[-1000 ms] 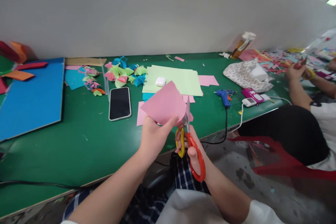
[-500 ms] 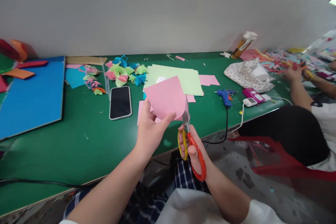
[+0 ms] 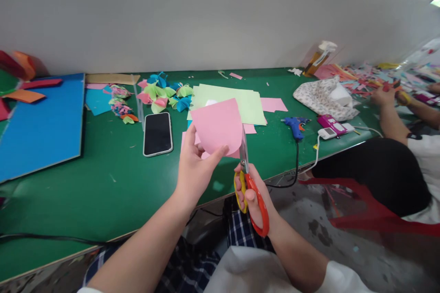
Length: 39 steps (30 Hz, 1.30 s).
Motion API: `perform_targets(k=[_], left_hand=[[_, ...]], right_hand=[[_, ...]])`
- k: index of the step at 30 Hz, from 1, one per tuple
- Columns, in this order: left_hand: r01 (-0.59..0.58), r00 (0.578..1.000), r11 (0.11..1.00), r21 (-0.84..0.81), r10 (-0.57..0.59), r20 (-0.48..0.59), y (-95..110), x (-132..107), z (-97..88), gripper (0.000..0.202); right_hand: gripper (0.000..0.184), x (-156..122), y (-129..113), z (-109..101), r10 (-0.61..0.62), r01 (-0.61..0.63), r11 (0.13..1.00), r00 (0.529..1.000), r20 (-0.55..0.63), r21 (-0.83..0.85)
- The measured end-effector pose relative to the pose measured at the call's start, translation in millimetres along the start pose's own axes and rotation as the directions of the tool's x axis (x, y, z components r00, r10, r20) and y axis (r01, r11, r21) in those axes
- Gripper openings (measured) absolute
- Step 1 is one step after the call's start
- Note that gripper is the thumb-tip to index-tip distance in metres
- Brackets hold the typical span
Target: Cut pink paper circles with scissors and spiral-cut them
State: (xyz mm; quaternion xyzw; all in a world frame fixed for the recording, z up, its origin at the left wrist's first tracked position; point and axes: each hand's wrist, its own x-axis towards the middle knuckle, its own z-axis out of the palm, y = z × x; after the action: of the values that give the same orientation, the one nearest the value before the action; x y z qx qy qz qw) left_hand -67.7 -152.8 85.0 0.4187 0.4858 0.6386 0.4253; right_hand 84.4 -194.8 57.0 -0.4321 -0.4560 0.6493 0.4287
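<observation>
My left hand (image 3: 199,162) pinches a pink sheet of paper (image 3: 218,126) by its lower edge, thumb in front and fingers behind. The paper's lower corners are rounded, while its upper left corner is pointed. In my right hand (image 3: 256,194) is a pair of scissors (image 3: 257,206) with one red and one yellow handle loop. Their blades point up along the paper's right edge, touching or very near it. Behind the held paper lie light green sheets (image 3: 247,103) and more pink paper, partly hidden.
Left of my hands lies a phone (image 3: 157,134), with folded paper flowers (image 3: 161,94) behind it. A blue board (image 3: 44,123) covers the far left. On the right are a blue glue gun (image 3: 295,127), a patterned cloth (image 3: 319,96) and a co-worker's hand (image 3: 384,96) near paper scraps.
The pink paper has turned slightly and shifted a little, and its lower right corner looks rounder. My left hand has moved slightly left; the scissors stay at the right edge.
</observation>
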Motion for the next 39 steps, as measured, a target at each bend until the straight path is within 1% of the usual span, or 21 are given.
perform_targets(k=[3,8,10,13,15,18,22,25,28,32,36,39], left_hand=[[0.028,0.999,1.0,-0.007,-0.028,-0.02,2,0,-0.9,0.085],[0.039,0.998,0.999,-0.011,-0.04,-0.044,7,2,-3.1,0.094],[0.036,0.998,0.999,-0.023,-0.037,-0.045,8,2,-4.5,0.096],[0.029,0.999,0.999,-0.018,-0.029,-0.027,6,2,-6.5,0.091],[0.021,1.0,1.0,0.0,-0.021,0.003,5,2,-7.2,0.087],[0.021,0.999,0.999,0.024,-0.022,0.049,4,2,-6.9,0.086],[0.019,0.994,0.997,0.074,-0.027,0.107,5,2,-6.1,0.085],[0.016,0.99,0.995,0.098,-0.03,0.139,6,2,-6.0,0.085],[0.024,0.989,0.995,0.097,-0.037,0.141,5,2,-6.4,0.086],[0.017,0.991,0.996,0.085,-0.028,0.131,5,2,-7.3,0.089],[0.006,0.993,0.997,0.072,-0.015,0.114,5,4,-8.9,0.093],[-0.006,0.995,0.998,0.069,0.0,0.097,6,5,-10.7,0.091]], right_hand=[[0.085,0,-1,1,0.024,-0.023,0.999,0.999,-0.024,0.04],[0.083,-2,1,1,0.038,-0.036,0.997,0.999,-0.039,0.062],[0.083,-2,2,0,0.039,-0.037,0.997,0.999,-0.032,0.061],[0.085,0,3,0,0.031,-0.029,0.996,0.999,-0.025,0.08],[0.091,2,3,-2,0.008,-0.007,0.996,1.0,-0.017,0.093],[0.095,5,5,-6,-0.064,0.065,0.996,0.998,-0.004,0.063],[0.091,6,11,-13,-0.161,0.161,0.987,0.987,0.006,-0.026],[0.088,6,14,-16,-0.188,0.188,0.981,0.982,-0.003,-0.045],[0.084,5,14,-15,-0.182,0.182,0.983,0.983,-0.004,-0.013],[0.079,4,9,-11,-0.173,0.173,0.985,0.985,-0.002,0.023],[0.085,4,2,-8,-0.081,0.082,0.996,0.996,-0.044,0.039],[0.087,3,0,-6,-0.025,0.029,0.999,0.996,-0.083,0.044]])
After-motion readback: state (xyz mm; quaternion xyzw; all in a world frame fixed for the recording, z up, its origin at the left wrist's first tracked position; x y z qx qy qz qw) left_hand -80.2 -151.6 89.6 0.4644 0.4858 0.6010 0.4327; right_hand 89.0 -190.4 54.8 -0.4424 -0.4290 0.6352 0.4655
